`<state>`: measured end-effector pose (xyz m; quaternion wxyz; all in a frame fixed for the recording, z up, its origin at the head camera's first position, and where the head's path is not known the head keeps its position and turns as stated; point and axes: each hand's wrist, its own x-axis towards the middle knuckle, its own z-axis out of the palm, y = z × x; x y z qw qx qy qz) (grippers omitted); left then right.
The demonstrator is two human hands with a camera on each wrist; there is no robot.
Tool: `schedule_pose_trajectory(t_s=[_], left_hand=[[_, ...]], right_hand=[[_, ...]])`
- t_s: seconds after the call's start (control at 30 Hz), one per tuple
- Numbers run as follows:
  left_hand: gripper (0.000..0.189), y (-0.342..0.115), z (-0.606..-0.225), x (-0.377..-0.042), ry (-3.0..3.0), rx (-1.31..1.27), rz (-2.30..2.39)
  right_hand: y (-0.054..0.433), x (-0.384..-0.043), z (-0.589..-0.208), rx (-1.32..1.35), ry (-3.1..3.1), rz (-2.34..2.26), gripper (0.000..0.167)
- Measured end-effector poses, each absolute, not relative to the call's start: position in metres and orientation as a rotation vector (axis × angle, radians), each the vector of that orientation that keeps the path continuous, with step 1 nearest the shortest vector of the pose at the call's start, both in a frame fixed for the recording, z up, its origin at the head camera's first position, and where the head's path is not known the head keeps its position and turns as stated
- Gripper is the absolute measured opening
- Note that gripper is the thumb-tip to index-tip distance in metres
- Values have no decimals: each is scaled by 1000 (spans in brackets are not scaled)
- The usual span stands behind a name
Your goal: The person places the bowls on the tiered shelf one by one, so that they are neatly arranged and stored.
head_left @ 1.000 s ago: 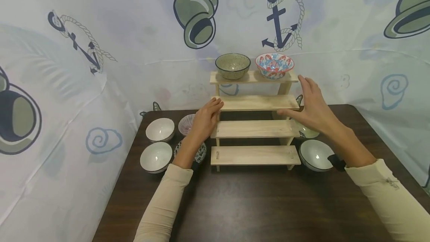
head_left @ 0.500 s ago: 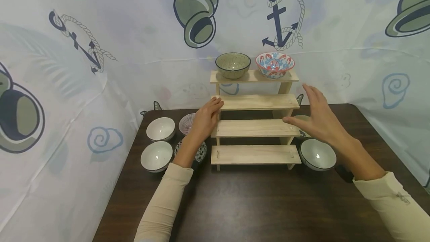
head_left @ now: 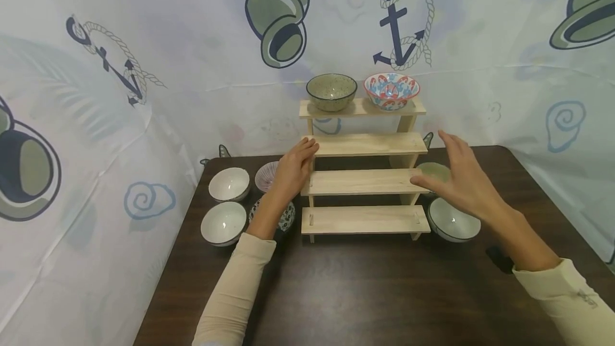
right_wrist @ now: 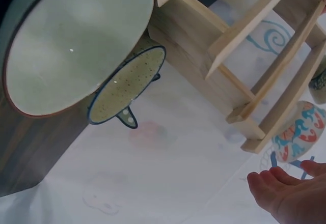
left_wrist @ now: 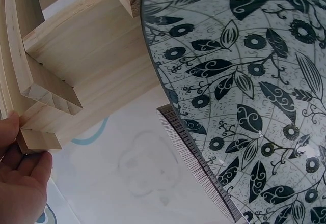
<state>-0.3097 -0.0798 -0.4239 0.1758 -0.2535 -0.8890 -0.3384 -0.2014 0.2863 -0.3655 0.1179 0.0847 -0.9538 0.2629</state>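
Note:
A four-step wooden display stand [head_left: 367, 144] stands on the dark table. On its top board sit a speckled green bowl [head_left: 331, 94] and a red, white and blue bowl [head_left: 392, 92]. My left hand [head_left: 294, 167] grips the left end of the second board from the top, thumb and fingers on either side of the wood [left_wrist: 41, 140] in the left wrist view. My right hand [head_left: 463, 183] hovers off the stand's right side, fingers extended and thumb spread, holding nothing. Below it are a white bowl [head_left: 454, 222] and a green bowl [head_left: 434, 171], partly covered by the hand.
Left of the stand are two white bowls [head_left: 229, 184], a purple-striped bowl [head_left: 266, 176] and a black-and-white leaf-patterned bowl [left_wrist: 244, 91], partly behind my left arm. A printed cloth [head_left: 211, 31] hangs close behind the table [head_left: 365, 292].
My right hand has drawn away from the stand, moving right and down, uncovering more of the green bowl. The left hand has stayed on the board.

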Motion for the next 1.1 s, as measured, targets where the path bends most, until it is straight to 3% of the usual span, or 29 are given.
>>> schedule_pose_trajectory(t_s=[1.1], left_hand=[[36, -80, -422, -308, -2548, -715, -964]], right_hand=[[313, -165, -429, 221, -2832, 698, 119]])
